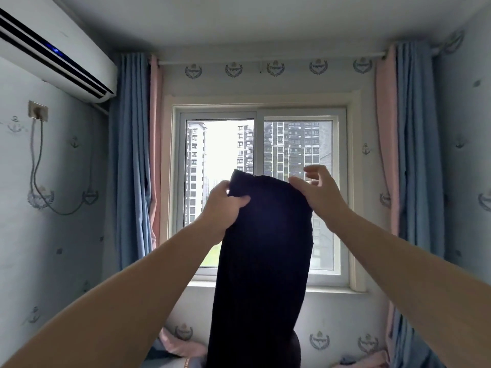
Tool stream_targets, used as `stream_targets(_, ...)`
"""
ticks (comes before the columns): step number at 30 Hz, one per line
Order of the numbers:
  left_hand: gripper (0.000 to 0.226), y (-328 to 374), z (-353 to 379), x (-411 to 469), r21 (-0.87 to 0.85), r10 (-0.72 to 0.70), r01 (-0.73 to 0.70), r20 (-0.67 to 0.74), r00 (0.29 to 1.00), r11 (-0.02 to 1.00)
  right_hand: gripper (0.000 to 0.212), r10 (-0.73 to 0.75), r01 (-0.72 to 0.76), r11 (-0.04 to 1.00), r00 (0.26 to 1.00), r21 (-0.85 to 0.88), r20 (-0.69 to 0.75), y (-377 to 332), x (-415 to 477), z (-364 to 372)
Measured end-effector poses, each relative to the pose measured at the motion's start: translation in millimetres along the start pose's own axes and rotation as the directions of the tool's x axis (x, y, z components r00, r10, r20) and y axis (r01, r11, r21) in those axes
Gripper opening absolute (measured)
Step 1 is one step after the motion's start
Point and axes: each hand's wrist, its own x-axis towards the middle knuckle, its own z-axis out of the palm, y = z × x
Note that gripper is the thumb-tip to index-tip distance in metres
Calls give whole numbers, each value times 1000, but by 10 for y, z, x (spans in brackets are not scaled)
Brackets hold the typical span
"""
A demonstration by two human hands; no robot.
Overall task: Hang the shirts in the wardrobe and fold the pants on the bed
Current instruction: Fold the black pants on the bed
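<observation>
Before bedroom window (297, 144), dark pants (263, 248) hang raised on outstretched arms; left hand (223, 203) grips top left corner, right hand (316, 187) released, fingers spread, thumb touching top right edge.

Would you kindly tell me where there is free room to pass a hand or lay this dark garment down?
Free air lies beside the dark garment: left, toward the blue curtain; right, past the right hand toward the pink curtain. The bottom edge is crowded: pink cloth at left, crumpled cloths at right; no bare lying surface shows.
</observation>
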Motion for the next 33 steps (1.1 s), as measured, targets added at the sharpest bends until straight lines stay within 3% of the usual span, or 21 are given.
stream_targets(1,27,18,-55,11,-33,7,-6,5,1000,999,75,95,-95,995,995,43,-3,125,-32,-53)
stream_targets(3,26,60,-163,41,-114,17,-13,31,999,993,98,310,-356,920,917,161,251,419,-116,-111)
stream_targets(5,25,87,-267,77,-176,11,0,60,998,984,91,356,-564,809,697,169,623,653,-231,-92)
stream_targets(6,25,97,-324,96,-194,5,11,80,997,981,84,328,-610,775,614,167,718,725,-272,-50)
stream_targets(8,28,109,-463,139,-201,-7,30,114,993,979,77,314,-647,739,574,185,756,737,-308,48)
stream_targets(11,30,133,-728,236,-162,-19,32,79,997,986,74,338,-606,763,671,225,660,506,-234,167)
stream_targets(14,29,198,-933,367,-14,42,-42,-16,999,999,58,282,-433,859,845,272,455,138,-56,250)
stream_targets(16,27,265,-1033,423,33,99,-96,-85,991,995,47,230,-324,904,918,277,323,-131,20,290)
stream_targets(23,27,607,-1288,56,26,156,-154,-154,976,988,30,164,-221,951,953,216,254,-757,-308,244)
stream_targets(33,27,1278,-1557,-1129,82,228,-220,-108,968,972,33,129,-156,976,977,152,170,-1688,-1366,-151)
